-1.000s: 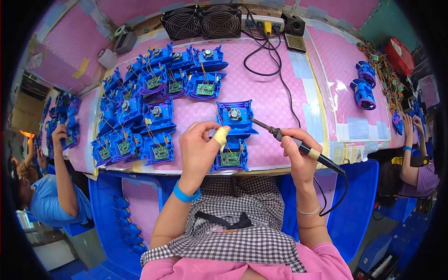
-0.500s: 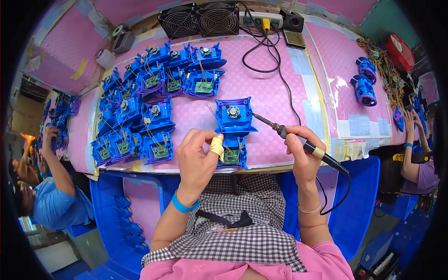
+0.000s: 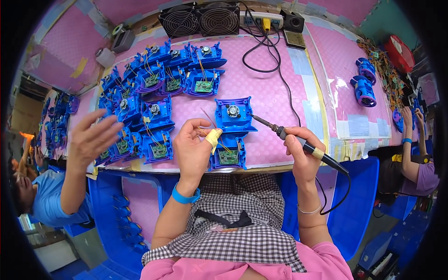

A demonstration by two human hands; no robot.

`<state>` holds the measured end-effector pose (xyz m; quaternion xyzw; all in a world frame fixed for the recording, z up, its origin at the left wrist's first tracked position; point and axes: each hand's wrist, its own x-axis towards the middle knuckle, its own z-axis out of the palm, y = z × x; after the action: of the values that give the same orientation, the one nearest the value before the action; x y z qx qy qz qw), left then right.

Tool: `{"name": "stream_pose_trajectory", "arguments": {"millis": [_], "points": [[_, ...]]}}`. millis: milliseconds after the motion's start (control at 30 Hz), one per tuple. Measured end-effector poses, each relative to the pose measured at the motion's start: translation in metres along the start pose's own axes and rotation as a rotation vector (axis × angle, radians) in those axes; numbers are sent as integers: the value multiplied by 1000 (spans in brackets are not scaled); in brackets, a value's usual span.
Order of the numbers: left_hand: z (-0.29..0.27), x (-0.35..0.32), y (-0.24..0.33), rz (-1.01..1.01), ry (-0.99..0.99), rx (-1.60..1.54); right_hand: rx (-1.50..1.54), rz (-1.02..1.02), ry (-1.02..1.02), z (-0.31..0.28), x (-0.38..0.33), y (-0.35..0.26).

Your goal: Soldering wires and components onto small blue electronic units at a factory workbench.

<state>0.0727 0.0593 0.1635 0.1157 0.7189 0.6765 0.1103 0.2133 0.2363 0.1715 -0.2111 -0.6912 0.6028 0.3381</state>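
A single head-worn fisheye view looks steeply down from above the person's lap onto the pink surface point(image 3: 280, 79), facing forward across it to the far edge where two black fans point(image 3: 200, 19) stand. It sits close over the hands, with the forearms entering from the lower edge. Straight edges bow toward the dark round rim, which also takes in co-workers at both sides.

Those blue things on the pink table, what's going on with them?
A person is soldering. Their right hand holds a soldering iron, its tip close to a blue part in front of them. Their left hand, with tape on one finger, pinches a thin wire over a green board. Many more blue parts sit in rows to the left. A co-worker's hand is raised beside those rows.
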Motion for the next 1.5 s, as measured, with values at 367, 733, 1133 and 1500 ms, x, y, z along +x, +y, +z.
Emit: {"name": "stream_pose_trajectory", "arguments": {"millis": [367,733,1133,1500], "points": [[-5,-6,2,-15,-88,151,42,-86,-49,6,-1,6],[7,1,3,25,-79,159,123,-70,-46,11,-3,6],[-19,-20,-8,37,-61,138,178,-110,-32,9,-4,9],[-12,-21,11,42,-51,106,122,-107,-27,3,-3,4]]}}
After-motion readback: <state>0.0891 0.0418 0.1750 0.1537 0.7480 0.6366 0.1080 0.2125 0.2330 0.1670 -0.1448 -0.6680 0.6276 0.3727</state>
